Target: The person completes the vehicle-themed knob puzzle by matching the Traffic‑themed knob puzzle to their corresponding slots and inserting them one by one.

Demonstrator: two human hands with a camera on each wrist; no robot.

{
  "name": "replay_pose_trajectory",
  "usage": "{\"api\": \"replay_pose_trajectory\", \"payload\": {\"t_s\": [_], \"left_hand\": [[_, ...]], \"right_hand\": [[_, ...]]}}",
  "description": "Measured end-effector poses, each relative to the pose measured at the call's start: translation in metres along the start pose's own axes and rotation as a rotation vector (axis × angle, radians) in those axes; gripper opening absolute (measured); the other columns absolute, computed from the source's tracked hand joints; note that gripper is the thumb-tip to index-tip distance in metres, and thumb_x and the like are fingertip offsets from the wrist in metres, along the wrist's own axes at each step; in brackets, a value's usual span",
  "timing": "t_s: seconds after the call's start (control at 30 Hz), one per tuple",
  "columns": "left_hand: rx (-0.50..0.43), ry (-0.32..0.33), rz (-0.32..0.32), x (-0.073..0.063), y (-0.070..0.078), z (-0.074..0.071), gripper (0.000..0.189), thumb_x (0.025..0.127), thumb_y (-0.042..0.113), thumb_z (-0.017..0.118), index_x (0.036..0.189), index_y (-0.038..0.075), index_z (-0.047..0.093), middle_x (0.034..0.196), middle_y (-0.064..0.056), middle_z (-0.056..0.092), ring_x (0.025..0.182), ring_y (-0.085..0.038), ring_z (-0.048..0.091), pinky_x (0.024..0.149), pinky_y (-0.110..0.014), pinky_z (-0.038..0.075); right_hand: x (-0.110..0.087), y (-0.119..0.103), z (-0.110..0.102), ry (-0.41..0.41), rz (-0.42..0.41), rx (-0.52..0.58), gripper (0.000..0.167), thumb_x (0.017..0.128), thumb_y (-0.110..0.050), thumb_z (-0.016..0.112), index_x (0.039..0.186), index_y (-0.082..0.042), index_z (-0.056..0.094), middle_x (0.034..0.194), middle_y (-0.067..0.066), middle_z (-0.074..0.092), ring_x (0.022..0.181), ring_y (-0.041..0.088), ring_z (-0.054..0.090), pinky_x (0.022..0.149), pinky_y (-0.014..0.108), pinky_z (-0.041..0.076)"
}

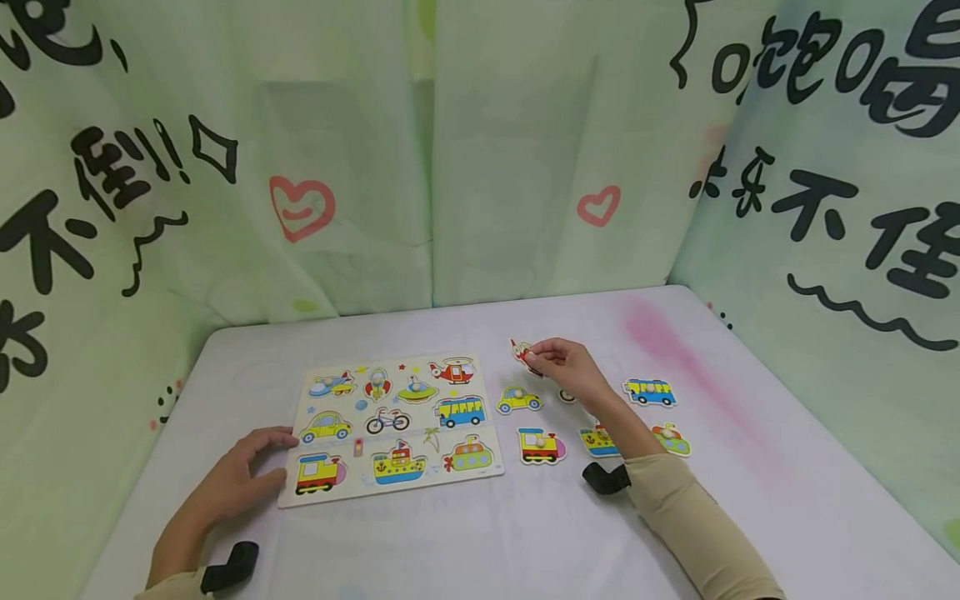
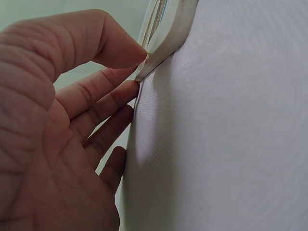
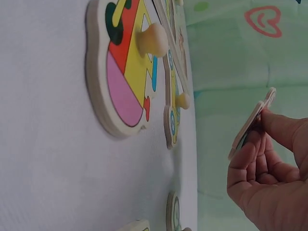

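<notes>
My right hand (image 1: 573,367) pinches a small red-and-white wooden puzzle piece (image 1: 521,353) above the table, right of the board's top corner. In the right wrist view the piece (image 3: 248,127) is edge-on between thumb and fingers, so its picture is mostly hidden. My left hand (image 1: 236,479) rests at the left edge of the wooden puzzle board (image 1: 360,496). Its thumb and fingertips touch that edge, with the other fingers (image 2: 103,130) fairly straight. The board shows vehicle pictures in three rows.
Loose knobbed pieces lie right of the board: a yellow car (image 1: 519,401), a train (image 1: 542,447), a bus (image 1: 649,392), a ship (image 1: 597,440) and a submarine (image 1: 671,439). The right forearm partly covers the ship and a bicycle piece (image 1: 567,396). Printed curtains surround the white table.
</notes>
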State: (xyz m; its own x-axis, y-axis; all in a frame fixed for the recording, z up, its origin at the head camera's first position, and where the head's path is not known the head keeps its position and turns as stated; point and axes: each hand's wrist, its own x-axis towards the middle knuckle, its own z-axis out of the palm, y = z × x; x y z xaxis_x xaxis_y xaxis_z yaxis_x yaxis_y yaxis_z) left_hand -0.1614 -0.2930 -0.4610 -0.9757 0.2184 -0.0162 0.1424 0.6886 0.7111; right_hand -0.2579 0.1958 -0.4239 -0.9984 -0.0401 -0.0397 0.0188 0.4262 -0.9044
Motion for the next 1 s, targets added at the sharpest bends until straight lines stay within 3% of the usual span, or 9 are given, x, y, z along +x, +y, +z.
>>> {"api": "replay_pose_trajectory", "payload": {"t_s": [0.17, 0.5, 1.0], "left_hand": [[-0.001, 0.003, 0.007, 0.000, 0.000, 0.000, 0.040, 0.084, 0.003, 0.072, 0.123, 0.003, 0.064, 0.144, -0.026, 0.051, 0.139, -0.050, 0.038, 0.114, -0.071, 0.029], [0.001, 0.000, 0.005, 0.000, 0.000, 0.000, 0.040, 0.085, 0.004, 0.072, 0.124, 0.004, 0.063, 0.145, -0.026, 0.051, 0.139, -0.050, 0.037, 0.113, -0.071, 0.029], [0.020, -0.006, -0.029, 0.002, 0.002, 0.000, 0.041, 0.086, 0.006, 0.072, 0.126, 0.005, 0.063, 0.147, -0.026, 0.049, 0.140, -0.050, 0.036, 0.114, -0.071, 0.028]], "right_hand": [[0.000, -0.007, 0.009, -0.054, -0.029, -0.014, 0.026, 0.099, -0.022, 0.069, 0.117, -0.003, 0.068, 0.103, 0.010, 0.072, 0.094, 0.027, 0.064, 0.091, 0.040, 0.056], [0.005, -0.015, 0.030, -0.121, -0.071, -0.085, 0.021, 0.098, -0.022, 0.069, 0.110, -0.005, 0.069, 0.097, 0.007, 0.071, 0.085, 0.021, 0.060, 0.079, 0.026, 0.054], [0.011, -0.026, 0.048, -0.196, -0.119, -0.180, 0.018, 0.098, -0.018, 0.069, 0.108, -0.004, 0.070, 0.093, 0.005, 0.068, 0.082, 0.018, 0.059, 0.074, 0.025, 0.052]]}}
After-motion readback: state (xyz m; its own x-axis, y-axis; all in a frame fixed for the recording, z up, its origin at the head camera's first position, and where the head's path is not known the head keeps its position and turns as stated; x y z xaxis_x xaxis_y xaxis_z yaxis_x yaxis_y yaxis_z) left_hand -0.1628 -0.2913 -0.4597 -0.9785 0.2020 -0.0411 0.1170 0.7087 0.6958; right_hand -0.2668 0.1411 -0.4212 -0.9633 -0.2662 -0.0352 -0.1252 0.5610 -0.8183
